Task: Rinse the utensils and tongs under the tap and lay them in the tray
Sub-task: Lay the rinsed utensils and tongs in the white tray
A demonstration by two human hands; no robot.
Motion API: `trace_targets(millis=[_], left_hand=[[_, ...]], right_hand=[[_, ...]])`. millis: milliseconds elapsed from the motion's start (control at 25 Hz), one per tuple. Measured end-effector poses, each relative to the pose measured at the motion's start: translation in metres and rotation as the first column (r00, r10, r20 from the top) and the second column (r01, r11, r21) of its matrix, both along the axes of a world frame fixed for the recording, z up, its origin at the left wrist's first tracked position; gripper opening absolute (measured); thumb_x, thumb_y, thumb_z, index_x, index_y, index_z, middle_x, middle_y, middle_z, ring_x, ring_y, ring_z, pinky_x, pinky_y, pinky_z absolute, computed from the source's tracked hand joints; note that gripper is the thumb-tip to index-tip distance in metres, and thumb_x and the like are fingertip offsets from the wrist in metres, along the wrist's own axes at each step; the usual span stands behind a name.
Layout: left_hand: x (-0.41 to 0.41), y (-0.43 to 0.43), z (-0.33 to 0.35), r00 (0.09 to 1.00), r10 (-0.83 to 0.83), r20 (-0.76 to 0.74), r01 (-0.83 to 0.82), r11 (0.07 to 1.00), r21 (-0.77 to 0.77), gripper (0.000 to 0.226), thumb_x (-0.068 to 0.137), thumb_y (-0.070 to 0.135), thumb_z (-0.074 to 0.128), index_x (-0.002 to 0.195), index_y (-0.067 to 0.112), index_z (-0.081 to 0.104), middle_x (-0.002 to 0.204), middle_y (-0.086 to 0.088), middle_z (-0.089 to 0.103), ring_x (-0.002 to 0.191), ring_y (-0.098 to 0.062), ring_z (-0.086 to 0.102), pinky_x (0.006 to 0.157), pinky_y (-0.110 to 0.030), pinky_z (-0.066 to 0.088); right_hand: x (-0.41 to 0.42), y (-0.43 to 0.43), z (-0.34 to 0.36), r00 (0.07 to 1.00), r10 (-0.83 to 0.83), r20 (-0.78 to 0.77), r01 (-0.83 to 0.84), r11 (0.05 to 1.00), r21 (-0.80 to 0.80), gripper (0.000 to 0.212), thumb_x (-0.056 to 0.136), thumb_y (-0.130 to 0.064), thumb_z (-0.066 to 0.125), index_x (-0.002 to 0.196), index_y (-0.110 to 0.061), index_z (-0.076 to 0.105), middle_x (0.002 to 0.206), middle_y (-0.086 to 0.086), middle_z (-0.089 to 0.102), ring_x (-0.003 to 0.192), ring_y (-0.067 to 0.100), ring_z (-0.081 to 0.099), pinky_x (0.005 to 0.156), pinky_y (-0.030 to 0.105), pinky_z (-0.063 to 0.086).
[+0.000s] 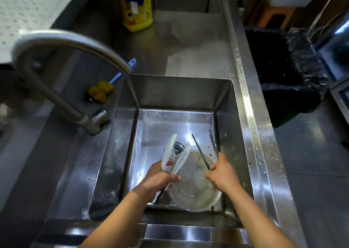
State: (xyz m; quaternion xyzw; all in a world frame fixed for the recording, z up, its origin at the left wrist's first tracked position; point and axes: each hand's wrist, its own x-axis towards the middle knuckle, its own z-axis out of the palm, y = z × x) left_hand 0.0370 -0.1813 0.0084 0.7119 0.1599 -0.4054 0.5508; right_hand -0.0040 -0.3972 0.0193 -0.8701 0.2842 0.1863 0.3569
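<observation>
Both hands are low inside the steel sink (177, 94). My left hand (160, 178) grips white plastic tongs (178, 156), their two arms spread and pointing up over the drain (178, 147). My right hand (221, 172) holds several thin dark metal utensils (202, 152), like skewers or chopsticks, fanned out and pointing toward the sink's back right. Under both hands a clear round bowl (194, 195) lies on the sink floor. The curved tap (75, 45) arches in from the left, its spout above the sink's back left corner; I see no water running. No tray is visible.
A yellow detergent bottle (137, 8) stands at the back of the counter. A yellow sponge brush with a blue handle (101, 92) lies left of the sink. A bin with a black bag (283, 72) sits right of the counter edge.
</observation>
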Motion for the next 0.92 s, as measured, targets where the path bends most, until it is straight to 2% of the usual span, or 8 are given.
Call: trace_targets(millis=[160, 280, 440, 520, 600, 680, 800, 920], left_hand=[[-0.002, 0.014, 0.051, 0.974, 0.072, 0.216, -0.084, 0.995, 0.051, 0.050, 0.062, 0.000, 0.080, 0.102, 0.021, 0.058, 0.069, -0.010, 0.062, 0.044, -0.018, 0.058, 0.040, -0.026, 0.043], [-0.002, 0.028, 0.102, 0.925, 0.108, 0.364, -0.146, 0.986, 0.080, 0.054, 0.060, 0.007, 0.079, 0.103, 0.028, 0.053, 0.066, -0.008, 0.063, 0.046, -0.019, 0.063, 0.043, -0.028, 0.048], [-0.012, 0.057, 0.167, 0.823, 0.134, 0.552, -0.252, 0.957, 0.144, 0.054, 0.054, 0.015, 0.081, 0.097, 0.027, 0.051, 0.059, -0.005, 0.070, 0.051, -0.023, 0.068, 0.049, -0.036, 0.055], [-0.020, 0.068, 0.194, 0.773, 0.197, 0.603, -0.318, 0.943, 0.101, 0.053, 0.055, 0.013, 0.083, 0.096, 0.024, 0.051, 0.061, -0.008, 0.071, 0.050, -0.024, 0.067, 0.048, -0.036, 0.055], [-0.030, 0.079, 0.215, 0.731, 0.240, 0.638, -0.358, 0.932, 0.059, 0.054, 0.058, 0.011, 0.085, 0.099, 0.024, 0.051, 0.066, -0.013, 0.072, 0.052, -0.027, 0.069, 0.048, -0.036, 0.055], [-0.039, 0.093, 0.237, 0.677, 0.305, 0.670, -0.415, 0.910, 0.005, 0.055, 0.057, 0.015, 0.087, 0.099, 0.026, 0.053, 0.069, -0.015, 0.072, 0.056, -0.032, 0.070, 0.049, -0.035, 0.056], [-0.047, 0.118, 0.270, 0.590, 0.397, 0.703, -0.484, 0.871, -0.086, 0.055, 0.056, 0.018, 0.088, 0.099, 0.027, 0.054, 0.070, -0.013, 0.073, 0.056, -0.029, 0.071, 0.048, -0.034, 0.055], [-0.054, 0.155, 0.301, 0.501, 0.414, 0.760, -0.514, 0.849, -0.123, 0.059, 0.054, 0.023, 0.088, 0.102, 0.025, 0.054, 0.068, -0.009, 0.074, 0.055, -0.025, 0.072, 0.047, -0.031, 0.055]], right_hand=[[-0.002, 0.024, 0.046, 0.983, -0.052, 0.177, 0.029, 0.991, 0.132, 0.072, 0.071, -0.008, 0.070, 0.136, -0.016, 0.038, 0.087, -0.003, 0.055, 0.073, 0.024, 0.063, 0.060, 0.049, 0.061], [0.002, 0.033, 0.084, 0.954, -0.032, 0.300, -0.010, 0.990, 0.138, 0.068, 0.071, -0.012, 0.071, 0.132, -0.020, 0.041, 0.088, -0.007, 0.056, 0.076, 0.021, 0.063, 0.065, 0.050, 0.060], [0.009, 0.037, 0.130, 0.894, -0.041, 0.446, -0.035, 0.987, 0.160, 0.045, 0.071, -0.011, 0.073, 0.109, -0.021, 0.052, 0.082, -0.007, 0.061, 0.056, 0.011, 0.063, 0.061, 0.047, 0.059], [0.014, 0.042, 0.153, 0.859, -0.034, 0.510, -0.071, 0.980, 0.185, 0.038, 0.071, -0.009, 0.073, 0.095, -0.027, 0.050, 0.075, -0.004, 0.061, 0.053, 0.016, 0.063, 0.065, 0.051, 0.058], [0.018, 0.052, 0.175, 0.821, -0.011, 0.571, -0.142, 0.965, 0.221, 0.041, 0.072, -0.005, 0.073, 0.097, -0.029, 0.051, 0.073, -0.006, 0.059, 0.057, 0.020, 0.060, 0.066, 0.055, 0.057], [0.020, 0.066, 0.195, 0.764, 0.006, 0.645, -0.214, 0.946, 0.245, 0.045, 0.072, 0.000, 0.071, 0.094, -0.033, 0.050, 0.071, -0.011, 0.055, 0.054, 0.014, 0.053, 0.063, 0.057, 0.057], [0.021, 0.092, 0.226, 0.695, 0.065, 0.716, -0.298, 0.932, 0.205, 0.049, 0.071, -0.001, 0.073, 0.091, -0.039, 0.048, 0.071, -0.013, 0.054, 0.051, 0.009, 0.054, 0.053, 0.050, 0.059], [0.026, 0.130, 0.257, 0.632, 0.167, 0.756, -0.380, 0.918, 0.115, 0.046, 0.072, -0.009, 0.077, 0.092, -0.038, 0.048, 0.080, -0.014, 0.057, 0.061, 0.010, 0.060, 0.051, 0.041, 0.059]])
